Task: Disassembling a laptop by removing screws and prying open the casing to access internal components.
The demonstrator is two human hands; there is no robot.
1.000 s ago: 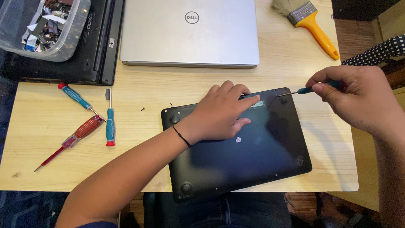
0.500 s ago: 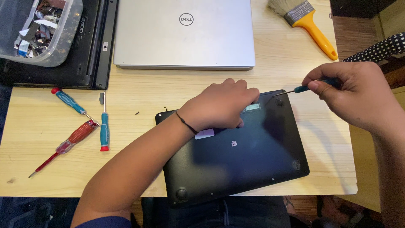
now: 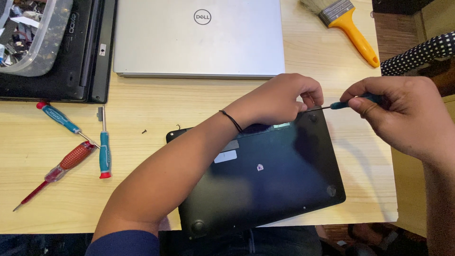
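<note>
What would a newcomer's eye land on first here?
The black laptop lying underside up at the table's near edge, with the left hand on its far edge and the right hand holding a small screwdriver there. Behind it lies a closed silver laptop.

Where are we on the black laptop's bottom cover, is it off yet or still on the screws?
Done so far: one small loose screw lies on the table. In hand: the left hand steadies the upside-down black laptop at its far edge, and the right hand holds a blue-handled screwdriver at the far right corner. Left: the bottom cover sits flush, not yet lifted.
</note>
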